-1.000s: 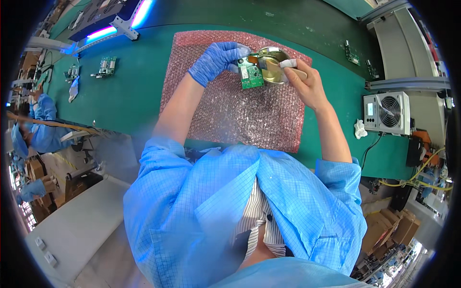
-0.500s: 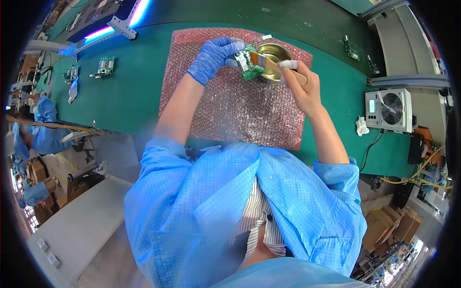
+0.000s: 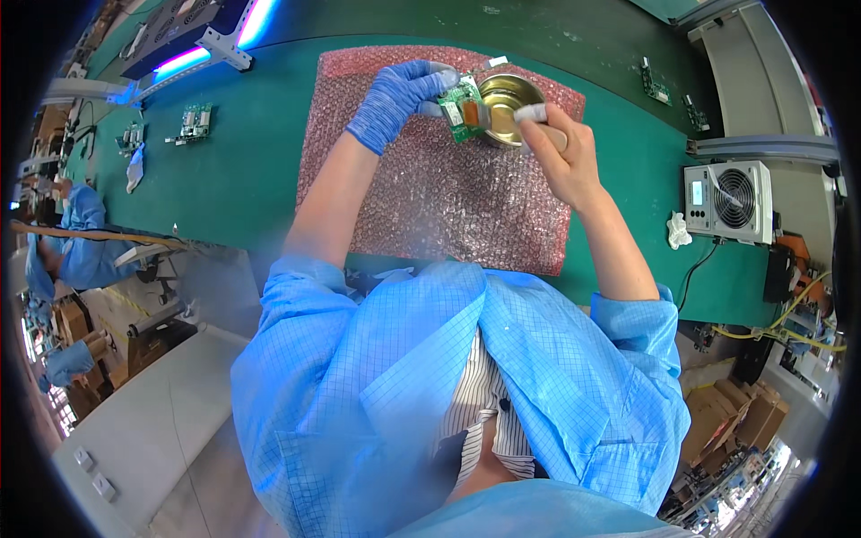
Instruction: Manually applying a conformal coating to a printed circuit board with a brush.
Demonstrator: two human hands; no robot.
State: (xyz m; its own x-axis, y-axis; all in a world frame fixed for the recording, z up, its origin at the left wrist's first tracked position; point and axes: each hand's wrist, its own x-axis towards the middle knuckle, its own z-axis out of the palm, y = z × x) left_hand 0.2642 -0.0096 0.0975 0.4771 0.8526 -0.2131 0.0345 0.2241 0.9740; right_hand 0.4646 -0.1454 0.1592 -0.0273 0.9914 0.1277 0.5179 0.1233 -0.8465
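Note:
My left hand [image 3: 395,103], in a blue knit glove with pale fingertips, grips a green circuit board [image 3: 456,126] by its left side. The board is tilted above the bubble wrap, just left of a round metal bowl [image 3: 523,86] with a gold-toned inside. My bare right hand [image 3: 567,157], with white covers on fingertips, is closed on the pale handle of a flat brush [image 3: 471,112]. Its brown bristles lie over the board's face, apparently touching it. The brush's middle is smeared by motion in front of the bowl.
Pink bubble wrap [image 3: 430,206] covers part of the green table [image 3: 242,193]. Other boards lie at left [image 3: 195,124] and far right [image 3: 656,85]. A white fan unit [image 3: 728,202] stands at right beside crumpled tissue [image 3: 678,230]. A lit purple lamp [image 3: 184,62] hangs upper left.
The brush's bristles have shifted slightly left and down, further over the board. My right hand has tilted a little, and the board has moved slightly in my left hand.

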